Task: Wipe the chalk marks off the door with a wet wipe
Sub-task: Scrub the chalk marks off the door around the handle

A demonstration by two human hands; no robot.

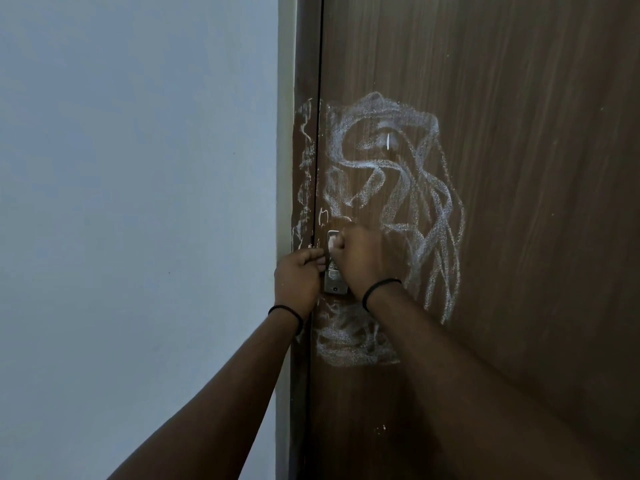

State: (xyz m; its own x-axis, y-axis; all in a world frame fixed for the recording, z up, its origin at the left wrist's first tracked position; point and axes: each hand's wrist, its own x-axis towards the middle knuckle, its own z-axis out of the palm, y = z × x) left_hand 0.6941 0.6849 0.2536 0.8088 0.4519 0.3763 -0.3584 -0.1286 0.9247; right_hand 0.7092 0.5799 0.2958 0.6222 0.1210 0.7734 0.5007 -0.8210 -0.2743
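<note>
White chalk marks (391,188) cover the brown wooden door (519,168) in a big scribble above and right of the lock. A smaller chalk patch (349,341) sits below it, and streaks run down the door frame (304,168). My right hand (363,261) is curled round a small white wad, apparently the wet wipe (333,242), and presses it on the metal lock plate (335,289). My left hand (299,275) is at the plate's left edge with curled fingers. What it holds is hidden.
A pale blue-grey wall (138,202) fills the left half of the view, up to the door frame. Both wrists wear thin black bands. A few small chalk specks dot the lower door (383,427).
</note>
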